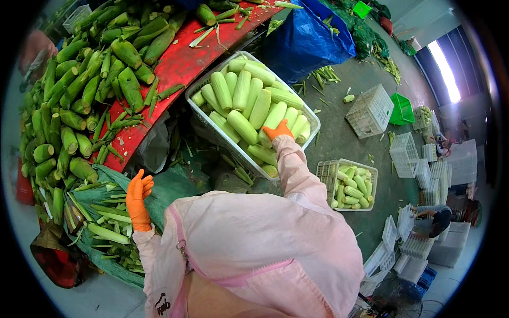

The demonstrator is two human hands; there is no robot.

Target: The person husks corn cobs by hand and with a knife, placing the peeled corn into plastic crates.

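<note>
My right hand point(279, 130), in an orange glove, reaches into a white plastic crate point(316, 131) heaped with trimmed corn ears in pale green husks. Its fingers are spread around a corn ear point(274, 115) near the crate's right side; their undersides are hidden. My left hand point(139, 200), also gloved in orange, is raised at the left with nothing in it, fingers up and partly apart. Below and beside it, stripped husks and stalks point(108, 232) lie on a green sheet point(164, 193).
Untrimmed corn ears point(69, 100) are piled high on a red table point(183, 63). Beyond the crate stands a blue bag point(310, 42). To the right are a smaller filled crate point(371, 175), a white crate point(368, 114) and a green basket point(401, 110). A person point(440, 220) bends among stacked crates.
</note>
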